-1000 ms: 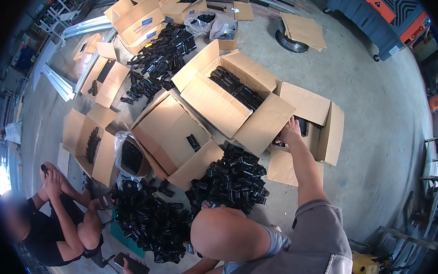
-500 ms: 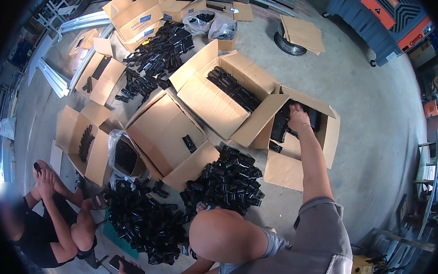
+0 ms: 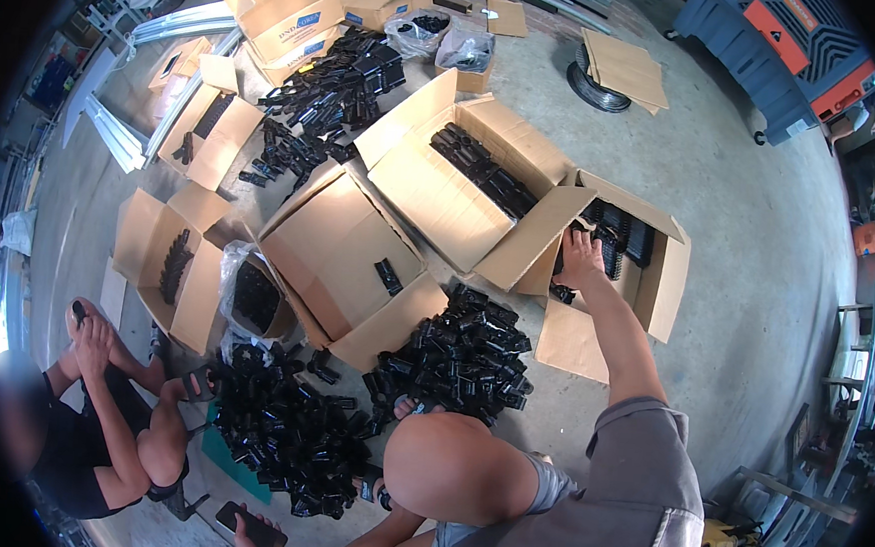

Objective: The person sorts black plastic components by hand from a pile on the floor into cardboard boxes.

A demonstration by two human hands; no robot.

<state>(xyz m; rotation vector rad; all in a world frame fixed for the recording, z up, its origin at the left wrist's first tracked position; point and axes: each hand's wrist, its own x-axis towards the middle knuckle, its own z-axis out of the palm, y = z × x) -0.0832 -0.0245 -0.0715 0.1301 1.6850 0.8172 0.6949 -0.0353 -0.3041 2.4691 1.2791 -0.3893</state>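
Beside black parts [image 3: 640, 244] | right hand [image 3: 583, 260]: fingers apart, grip unclear | left hand [image 3: 246, 546] clasps phone [image 3: 254, 529]

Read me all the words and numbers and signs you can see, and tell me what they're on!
I don't copy printed words, but here's where they are:
Tall brown carton: dark letters, blue label.
Carton beside it: blue label, too small to read.
Grey-and-orange machine: letters, triangle sign; white label too small to read.
Black parts, phone: none I can make out.
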